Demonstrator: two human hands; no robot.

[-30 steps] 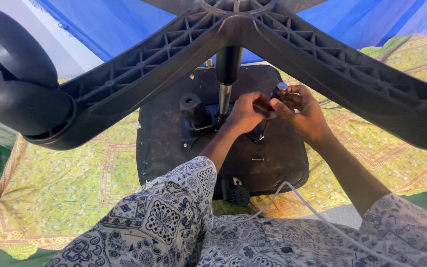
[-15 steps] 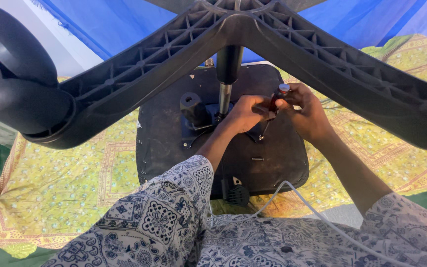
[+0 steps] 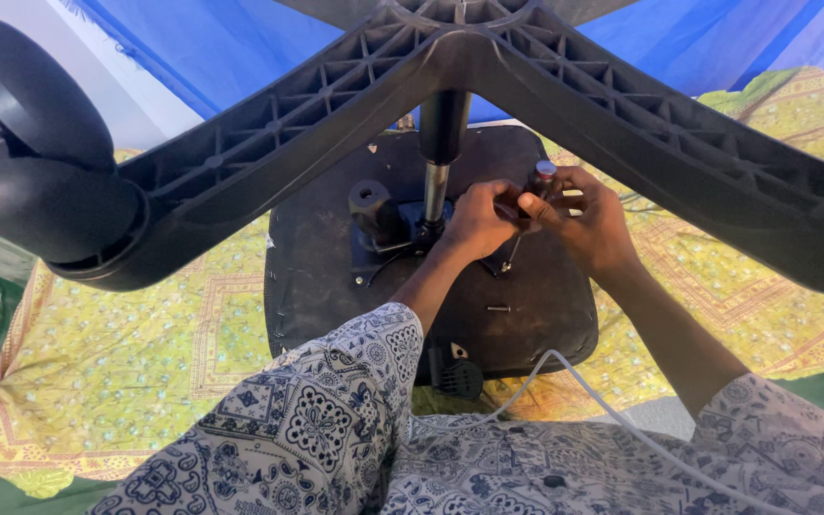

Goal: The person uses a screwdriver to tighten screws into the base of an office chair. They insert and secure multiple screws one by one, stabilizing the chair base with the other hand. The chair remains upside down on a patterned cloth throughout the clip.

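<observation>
An upturned office chair's star base point(image 3: 612, 105) fills the upper view, its far arms cut off. Below it the seat underside point(image 3: 326, 277) lies on a yellow cloth point(image 3: 116, 362). The left hand point(image 3: 477, 221) and right hand point(image 3: 591, 221) clench a dark-handled screwdriver point(image 3: 538, 181) over the seat; its tip is hard to make out.

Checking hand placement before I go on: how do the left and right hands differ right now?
The left hand is curled knuckles-up against the seat underside by the gas-lift column; the right hand sits higher, pinching a dark-handled screwdriver. Both meet over the same spot, beneath the star base.
</observation>
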